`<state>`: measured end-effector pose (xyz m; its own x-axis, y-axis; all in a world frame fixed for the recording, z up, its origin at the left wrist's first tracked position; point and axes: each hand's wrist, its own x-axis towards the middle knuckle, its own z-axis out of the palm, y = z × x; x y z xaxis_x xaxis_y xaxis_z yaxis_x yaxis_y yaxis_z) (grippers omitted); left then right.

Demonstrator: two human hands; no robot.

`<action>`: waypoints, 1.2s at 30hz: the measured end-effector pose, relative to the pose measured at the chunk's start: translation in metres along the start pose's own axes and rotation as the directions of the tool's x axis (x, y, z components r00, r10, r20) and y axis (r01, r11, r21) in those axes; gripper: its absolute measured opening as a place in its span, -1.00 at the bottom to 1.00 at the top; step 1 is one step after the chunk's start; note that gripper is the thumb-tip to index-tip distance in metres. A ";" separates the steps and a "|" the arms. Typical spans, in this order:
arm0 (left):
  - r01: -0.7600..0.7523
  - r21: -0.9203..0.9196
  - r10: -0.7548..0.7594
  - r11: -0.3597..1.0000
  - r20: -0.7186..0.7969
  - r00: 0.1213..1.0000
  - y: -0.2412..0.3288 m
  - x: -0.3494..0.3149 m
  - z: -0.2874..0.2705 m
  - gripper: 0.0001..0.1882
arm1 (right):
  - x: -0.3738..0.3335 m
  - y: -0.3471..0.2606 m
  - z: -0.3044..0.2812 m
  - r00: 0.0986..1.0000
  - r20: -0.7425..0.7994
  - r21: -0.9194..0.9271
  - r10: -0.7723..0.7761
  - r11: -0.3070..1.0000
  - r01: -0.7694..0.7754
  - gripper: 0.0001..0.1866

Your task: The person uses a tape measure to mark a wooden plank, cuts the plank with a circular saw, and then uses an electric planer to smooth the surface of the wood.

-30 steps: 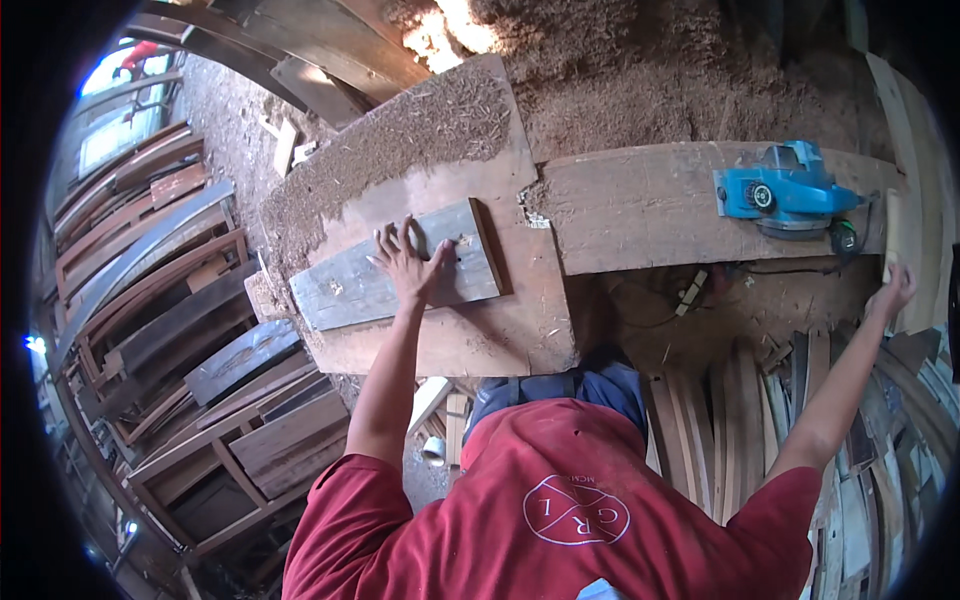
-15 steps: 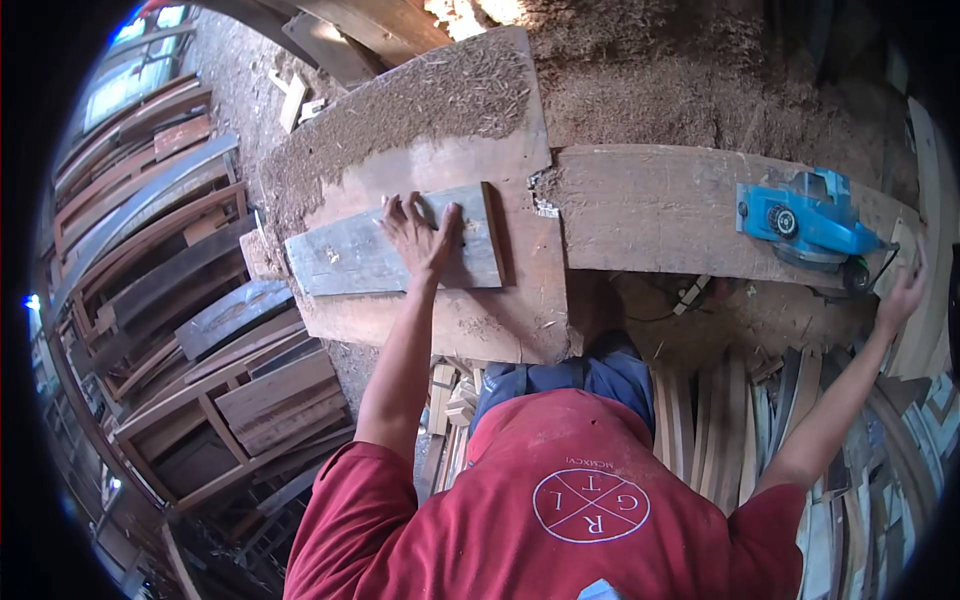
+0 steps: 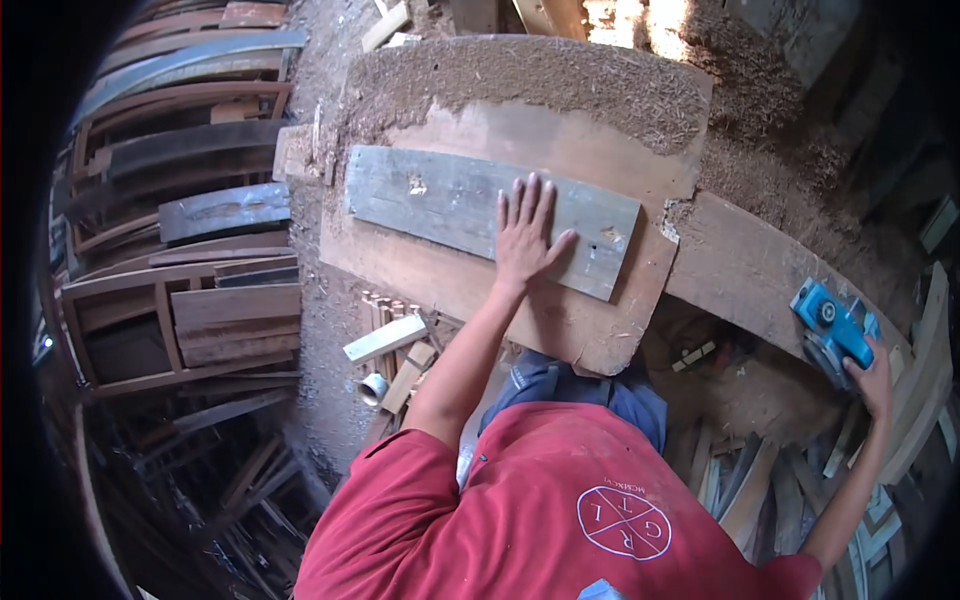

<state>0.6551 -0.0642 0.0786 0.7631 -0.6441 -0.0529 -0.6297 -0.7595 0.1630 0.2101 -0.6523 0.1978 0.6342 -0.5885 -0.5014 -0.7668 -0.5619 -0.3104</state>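
On the sawdust-strewn workbench (image 3: 560,150), a grey weathered plank (image 3: 440,205) lies flat, its long axis running from upper left to lower right across the top. The left hand (image 3: 527,235) rests palm-down on the plank near its right end, fingers spread. The right hand (image 3: 876,375) is closed around the rear of a blue power planer (image 3: 832,325), well apart on the bench's right wing.

The left hand (image 3: 527,232) is pressing flat, fingers spread, on a grey weathered plank (image 3: 480,210) lying across a sawdust-strewn workbench (image 3: 560,320). The right hand (image 3: 874,372) is reaching far out, touching a blue electric planer (image 3: 830,325) sitting on a long board (image 3: 745,265).
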 end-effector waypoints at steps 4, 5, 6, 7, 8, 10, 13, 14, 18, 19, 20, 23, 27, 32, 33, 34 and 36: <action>0.018 -0.063 -0.016 0.998 0.019 1.000 -0.053 -0.049 -0.010 -0.04 | -0.069 -0.178 -0.004 0.993 0.107 0.148 -0.055 0.988 0.039 -0.50; -0.004 -0.058 0.005 0.998 0.017 1.000 -0.067 -0.056 -0.010 -0.07 | -0.084 -0.194 0.002 0.999 0.050 0.145 -0.021 0.989 0.013 -0.57; -0.022 -0.048 0.023 0.999 0.013 1.000 -0.084 -0.062 -0.009 -0.09 | -0.099 -0.211 0.011 0.999 -0.007 0.194 -0.049 0.980 0.049 -0.61; -0.033 -0.078 0.034 0.996 0.013 0.999 -0.096 -0.063 -0.008 -0.09 | -0.113 -0.230 0.015 0.989 0.091 0.260 0.119 0.956 -0.139 -0.65; -0.087 -0.020 0.086 0.996 -0.022 0.996 -0.108 -0.059 -0.008 -0.13 | -0.131 -0.242 0.031 0.979 0.076 0.370 0.188 0.906 -0.203 -0.68; -0.118 0.040 0.121 0.992 -0.087 0.989 -0.131 -0.044 -0.005 -0.20 | -0.166 -0.266 0.069 0.964 0.031 0.611 0.264 0.758 -0.227 -0.68; -0.058 0.077 0.070 0.995 -0.173 0.982 -0.164 -0.007 0.002 -0.24 | -0.204 -0.323 0.124 0.931 0.057 0.830 0.359 0.501 -0.244 -0.64; -0.010 0.130 0.039 0.992 -0.227 0.973 -0.174 0.005 0.003 -0.25 | -0.214 -0.339 0.142 0.924 0.076 0.866 0.376 0.434 -0.248 -0.59; 0.111 0.045 -0.096 0.993 -0.250 0.963 -0.195 0.036 -0.004 -0.24 | -0.230 -0.395 0.207 0.913 0.025 0.924 0.407 0.338 -0.177 -0.69; 0.146 0.081 -0.125 0.986 -0.228 0.966 -0.193 0.038 -0.002 -0.23 | -0.230 -0.409 0.217 0.908 0.010 0.908 0.418 0.377 -0.184 -0.73; 0.182 0.119 -0.155 0.976 -0.206 0.966 -0.192 0.039 -0.001 -0.22 | -0.228 -0.423 0.226 0.904 -0.003 0.889 0.427 0.416 -0.193 -0.77; 0.174 0.088 -0.150 0.981 -0.228 0.962 -0.191 0.039 0.000 -0.21 | -0.212 -0.445 0.255 0.908 -0.172 0.764 0.382 0.633 -0.122 -0.73; 0.179 0.109 -0.151 0.978 -0.223 0.963 -0.192 0.037 0.000 -0.21 | -0.172 -0.478 0.270 0.891 -0.379 0.549 0.249 0.836 0.000 -0.65; 0.158 0.139 -0.125 0.978 -0.219 0.968 -0.193 0.039 -0.002 -0.20 | -0.096 -0.516 0.262 0.843 -0.501 0.484 0.196 0.871 0.085 -0.62; 0.160 0.143 -0.128 0.977 -0.209 0.970 -0.195 0.036 -0.001 -0.20 | -0.083 -0.524 0.255 0.832 -0.521 0.460 0.189 0.883 0.088 -0.60; 0.152 0.146 -0.118 0.978 -0.218 0.969 -0.195 0.039 0.000 -0.20 | -0.066 -0.531 0.247 0.817 -0.548 0.434 0.178 0.896 0.096 -0.58; 0.139 0.146 -0.105 0.979 -0.222 0.969 -0.193 0.042 0.004 -0.20 | -0.038 -0.532 0.240 0.826 -0.551 0.424 0.120 0.893 0.153 -0.56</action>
<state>0.8082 0.0544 0.0415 0.8381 -0.5243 0.1506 -0.5315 -0.8470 0.0088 0.5704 -0.1914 0.1884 0.4867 -0.8736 -0.0062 -0.6292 -0.3456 -0.6961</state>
